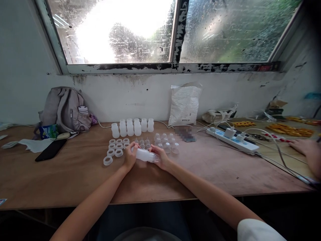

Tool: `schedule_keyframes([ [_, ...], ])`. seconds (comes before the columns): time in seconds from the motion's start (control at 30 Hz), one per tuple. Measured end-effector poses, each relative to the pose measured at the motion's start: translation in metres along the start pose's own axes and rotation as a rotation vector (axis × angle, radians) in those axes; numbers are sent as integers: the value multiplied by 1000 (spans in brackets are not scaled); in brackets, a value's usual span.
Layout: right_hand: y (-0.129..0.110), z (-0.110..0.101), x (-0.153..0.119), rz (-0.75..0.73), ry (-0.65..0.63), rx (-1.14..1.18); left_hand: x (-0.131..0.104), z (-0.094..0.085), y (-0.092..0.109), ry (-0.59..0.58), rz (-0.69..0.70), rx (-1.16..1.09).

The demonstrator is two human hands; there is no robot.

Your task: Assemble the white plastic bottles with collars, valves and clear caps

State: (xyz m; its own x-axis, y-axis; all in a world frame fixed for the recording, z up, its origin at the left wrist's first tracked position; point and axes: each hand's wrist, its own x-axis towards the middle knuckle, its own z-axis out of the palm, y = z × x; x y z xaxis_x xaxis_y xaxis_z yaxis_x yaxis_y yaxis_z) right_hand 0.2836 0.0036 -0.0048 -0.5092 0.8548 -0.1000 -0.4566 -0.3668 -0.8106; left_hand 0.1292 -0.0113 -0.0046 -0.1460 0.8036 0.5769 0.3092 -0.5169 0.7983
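A frosted white baby bottle (143, 155) lies sideways between my hands, a little above the table. My left hand (130, 156) is closed around its base end. At the other end, my right hand (161, 158) grips the clear cap (153, 158) on the bottle. Behind my hands are several clear nipples (142, 142), partly hidden by my fingers. To the left stand rows of translucent collar rings (110, 152). Clear dome caps (167, 147) are grouped to the right. Farther back, several frosted bottles (129, 127) stand upright without caps.
A grey backpack (64, 110) and a black phone (50, 150) are at the left. A white plastic bag (185, 105) leans on the wall. On the right lie a power strip (233, 140) with cables and yellow parts (288, 129), near another person's hand (302, 147).
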Motion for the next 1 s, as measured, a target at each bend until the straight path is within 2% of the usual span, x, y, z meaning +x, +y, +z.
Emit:
schedule_keyframes([
  [0.47,2,1,-2,-9,15,-56,-4,2,5,35,8,73],
  [0.67,2,6,-3,-30,116,-63,-6,5,4,66,1,72],
  [0.87,2,7,-4,-41,121,-71,-8,4,3,65,15,101],
  [1.0,3,6,-1,-76,169,-75,-9,4,3,69,41,125],
])
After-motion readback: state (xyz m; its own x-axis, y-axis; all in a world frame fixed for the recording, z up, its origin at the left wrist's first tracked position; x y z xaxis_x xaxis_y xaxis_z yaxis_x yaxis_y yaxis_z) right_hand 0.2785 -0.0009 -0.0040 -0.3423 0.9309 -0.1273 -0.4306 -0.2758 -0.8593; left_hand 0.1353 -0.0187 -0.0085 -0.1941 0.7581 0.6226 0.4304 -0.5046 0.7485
